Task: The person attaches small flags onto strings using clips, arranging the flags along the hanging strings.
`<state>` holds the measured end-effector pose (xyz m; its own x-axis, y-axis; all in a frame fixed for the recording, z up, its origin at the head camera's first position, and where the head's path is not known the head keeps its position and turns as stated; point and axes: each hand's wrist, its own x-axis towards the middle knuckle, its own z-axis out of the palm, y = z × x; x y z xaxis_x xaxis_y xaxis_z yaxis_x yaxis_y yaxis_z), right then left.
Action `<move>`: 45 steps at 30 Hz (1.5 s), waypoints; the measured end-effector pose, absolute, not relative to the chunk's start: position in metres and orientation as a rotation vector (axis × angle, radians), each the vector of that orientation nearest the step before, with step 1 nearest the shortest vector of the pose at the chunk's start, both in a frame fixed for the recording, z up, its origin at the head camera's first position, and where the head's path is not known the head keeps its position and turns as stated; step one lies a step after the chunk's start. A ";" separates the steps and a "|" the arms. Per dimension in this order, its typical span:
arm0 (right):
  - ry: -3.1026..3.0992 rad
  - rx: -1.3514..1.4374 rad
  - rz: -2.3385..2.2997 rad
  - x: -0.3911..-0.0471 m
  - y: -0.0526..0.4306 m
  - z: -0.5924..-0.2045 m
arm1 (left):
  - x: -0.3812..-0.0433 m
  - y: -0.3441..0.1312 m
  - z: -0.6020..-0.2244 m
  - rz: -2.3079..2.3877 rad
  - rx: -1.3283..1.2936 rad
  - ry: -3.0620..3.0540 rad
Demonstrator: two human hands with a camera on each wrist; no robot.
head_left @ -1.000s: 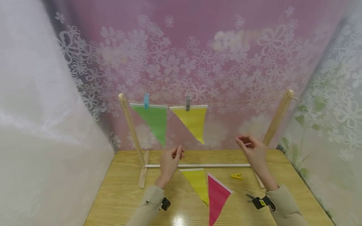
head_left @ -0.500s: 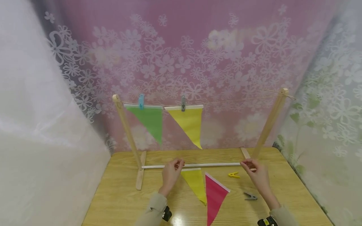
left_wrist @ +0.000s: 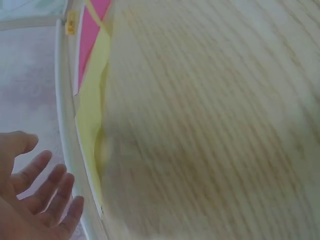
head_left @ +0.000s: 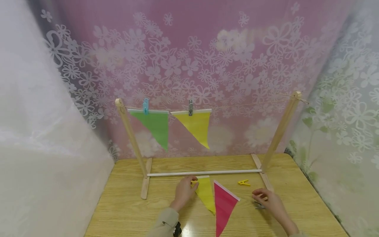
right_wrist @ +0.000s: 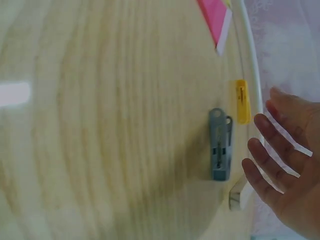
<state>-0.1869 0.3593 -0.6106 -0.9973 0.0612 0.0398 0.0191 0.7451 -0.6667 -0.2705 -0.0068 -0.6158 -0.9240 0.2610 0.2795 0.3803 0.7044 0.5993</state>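
Note:
My left hand is at the upper left edge of a yellow pennant lying on the table; the left wrist view shows its fingers loosely spread, with nothing held. Above a grey clothespin hovers my right hand, fingers relaxed and apart from it. The head view has this clothespin partly hidden by that hand. A pink pennant with a white top strip lies between the hands. A yellow clothespin rests on the table farther back.
Two wooden posts on feet, joined by a white rod, carry a string. A blue clothespin holds a green pennant there; a grey one holds another yellow pennant. Flowered curtains enclose the table.
Both hands have come down from in front of the stand: the left to the yellow pennant on the table, the right to above the grey clothespin. The head view has shifted slightly.

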 end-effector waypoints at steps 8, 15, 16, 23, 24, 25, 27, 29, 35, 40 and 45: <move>-2.942 0.110 0.881 -0.179 0.362 -0.626 | -0.262 -0.004 -0.631 -0.770 -0.681 -2.859; -2.940 0.204 0.788 -0.177 0.367 -0.633 | -0.257 -0.007 -0.633 -0.650 -0.739 -2.975; -2.937 0.220 0.775 -0.177 0.368 -0.634 | -0.256 -0.007 -0.632 -0.649 -0.741 -2.977; -2.880 0.266 0.751 -0.178 0.370 -0.638 | -0.253 -0.015 -0.629 -0.636 -0.761 -3.007; -2.877 0.256 0.749 -0.178 0.370 -0.638 | -0.252 -0.017 -0.630 -0.636 -0.766 -3.004; -2.890 0.234 0.751 -0.179 0.369 -0.637 | -0.251 -0.018 -0.630 -0.624 -0.770 -3.003; -2.902 0.217 0.752 -0.180 0.369 -0.636 | -0.249 -0.020 -0.631 -0.616 -0.777 -2.999; -2.921 0.194 0.759 -0.181 0.368 -0.635 | -0.247 -0.021 -0.632 -0.606 -0.781 -3.001; -2.942 0.199 0.794 -0.180 0.369 -0.633 | -0.247 -0.023 -0.622 -0.620 -0.811 -2.998; -2.908 0.200 0.804 -0.179 0.369 -0.636 | -0.268 -0.025 -0.613 -0.618 -0.705 -2.913; -2.924 0.191 0.821 -0.181 0.371 -0.640 | -0.291 -0.032 -0.616 -0.612 -0.613 -2.898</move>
<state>-0.1805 0.3711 -0.6402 -0.9873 -0.0935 0.1286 -0.1467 0.8471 -0.5108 -0.2909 -0.0320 -0.6157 -0.9113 0.3636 0.1934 0.4108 0.8364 0.3629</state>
